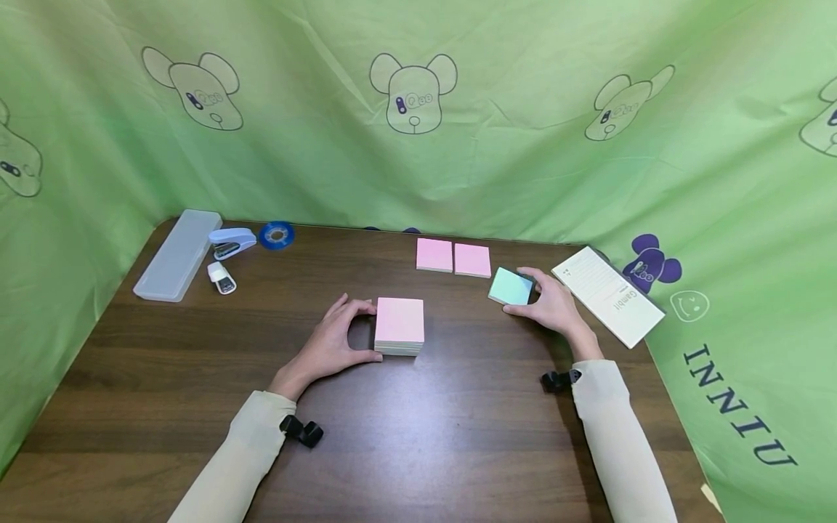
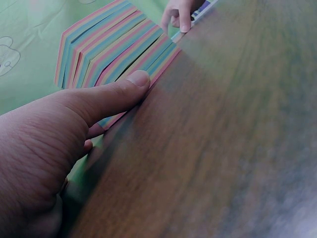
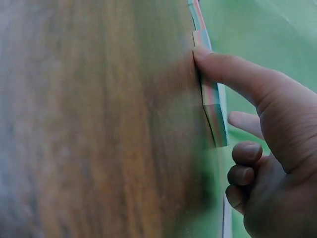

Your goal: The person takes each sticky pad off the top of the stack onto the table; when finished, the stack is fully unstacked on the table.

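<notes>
Clearly, both hands are at work on sticky notes. The left hand [image 1: 327,346] reaches in from the lower left of the frame, thumb and fingers spread in a C, gripping the left side of a pink-topped stack [image 1: 399,319] at the frame's centre; in the left wrist view the thumb lies along its striped layers. The right hand [image 1: 554,305], reaching up from the lower right, pinches a green pad [image 1: 510,286] between thumb and forefinger, right of centre; in the right wrist view its other fingers curl loosely.

The stack stands upright and square to the frame, with its layered front toward the bottom edge. The green pad is turned a little clockwise, its top face up; whether it touches the tabletop [image 1: 418,450] I cannot tell. Two pink pads [image 1: 434,255] lie side by side above centre. At the upper left, a pale case [image 1: 178,256] slants lengthwise from lower left to upper right, its contents unclear
</notes>
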`<state>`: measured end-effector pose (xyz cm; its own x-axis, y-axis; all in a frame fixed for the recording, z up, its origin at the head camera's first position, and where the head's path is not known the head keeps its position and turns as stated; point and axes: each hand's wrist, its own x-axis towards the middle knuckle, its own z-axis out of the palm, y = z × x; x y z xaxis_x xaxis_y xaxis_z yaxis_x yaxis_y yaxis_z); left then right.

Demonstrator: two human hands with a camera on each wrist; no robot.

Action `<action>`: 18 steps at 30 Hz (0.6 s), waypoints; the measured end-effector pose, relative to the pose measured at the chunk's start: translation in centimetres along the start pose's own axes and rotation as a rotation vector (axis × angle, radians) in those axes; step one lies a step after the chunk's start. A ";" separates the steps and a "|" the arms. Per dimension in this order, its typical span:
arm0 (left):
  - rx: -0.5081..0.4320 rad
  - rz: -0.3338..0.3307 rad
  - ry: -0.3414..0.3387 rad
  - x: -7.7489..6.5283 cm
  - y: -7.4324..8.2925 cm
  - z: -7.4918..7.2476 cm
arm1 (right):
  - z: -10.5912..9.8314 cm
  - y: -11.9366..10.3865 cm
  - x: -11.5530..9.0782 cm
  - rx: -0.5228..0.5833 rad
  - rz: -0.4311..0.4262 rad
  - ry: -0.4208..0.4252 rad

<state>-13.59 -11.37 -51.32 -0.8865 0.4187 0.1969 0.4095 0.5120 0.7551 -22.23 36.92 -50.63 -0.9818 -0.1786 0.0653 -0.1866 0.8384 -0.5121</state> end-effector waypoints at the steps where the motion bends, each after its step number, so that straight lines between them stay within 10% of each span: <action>1: 0.001 0.000 -0.002 0.0 0.0 0.0 | 0.1 0.2 0.0 0.000 0.000 0.008; 18: -0.001 0.001 -0.003 0.1 0.0 0.0 | -1.0 -4.0 -1.2 -0.054 0.017 0.125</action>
<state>-13.65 -11.33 -51.29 -0.8854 0.4214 0.1963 0.4105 0.5104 0.7557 -20.37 34.30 -47.76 -0.9811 -0.1017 0.1646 -0.1684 0.8677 -0.4677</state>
